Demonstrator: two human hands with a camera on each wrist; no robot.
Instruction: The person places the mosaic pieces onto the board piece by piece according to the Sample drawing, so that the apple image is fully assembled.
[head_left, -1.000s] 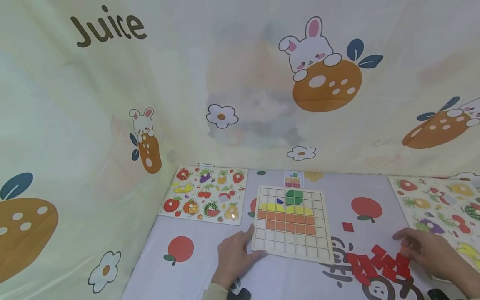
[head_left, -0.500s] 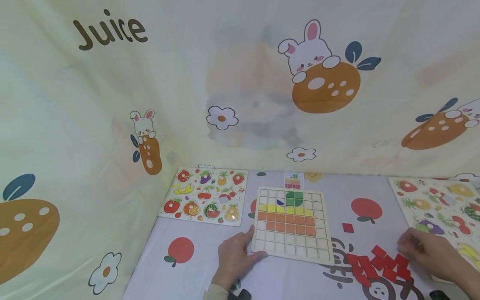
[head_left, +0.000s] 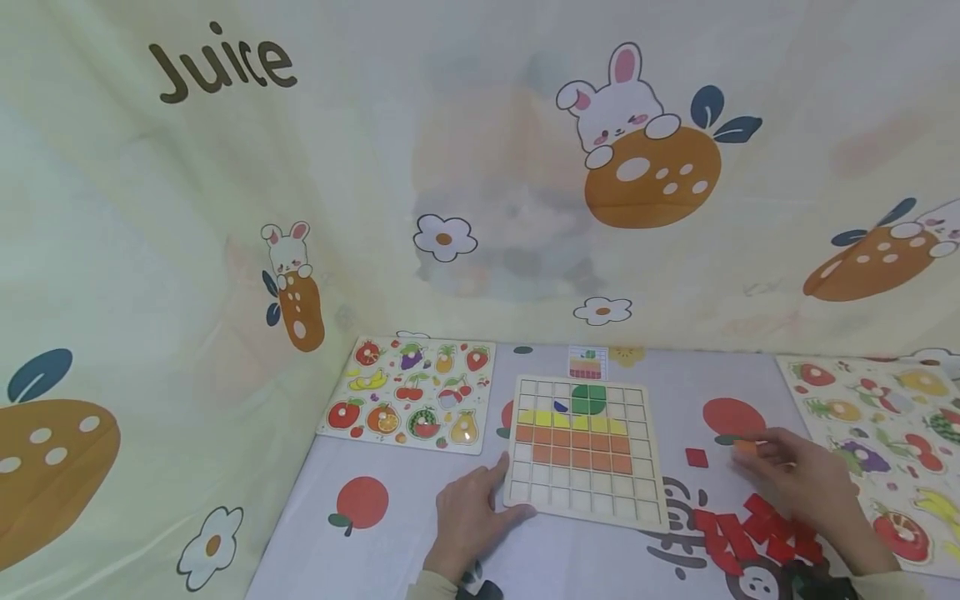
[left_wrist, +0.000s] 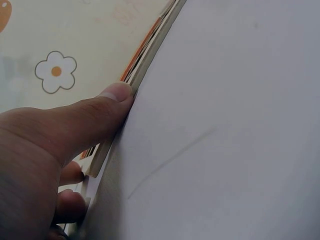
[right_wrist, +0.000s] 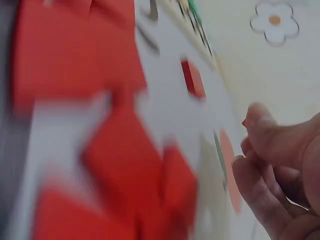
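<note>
In the head view a wooden grid board [head_left: 611,496] lies mid-table, with orange and yellow rows, a green shape and a small blue piece in its cells. My left hand [head_left: 472,518] grips its near-left corner, thumb along the near edge and fingers at the left side. The left wrist view shows the thumb [left_wrist: 100,112] pressed on the board's edge. Between thumb and fingertips my right hand [head_left: 802,475] pinches an orange square tile [head_left: 746,447], right of the board. Beneath that hand lies a pile of red square tiles [head_left: 738,535], blurred in the right wrist view.
A single red tile [head_left: 697,457] lies apart, between board and right hand. Fruit puzzle boards flank the grid, one at the back left [head_left: 408,392] and another at the right [head_left: 832,408]. A small picture card [head_left: 587,362] sits behind the grid; a printed cloth [head_left: 510,275] rises beyond.
My right hand has left the pile's right side and moved left and away from me, carrying the orange tile. The left hand stays at the board's corner.
</note>
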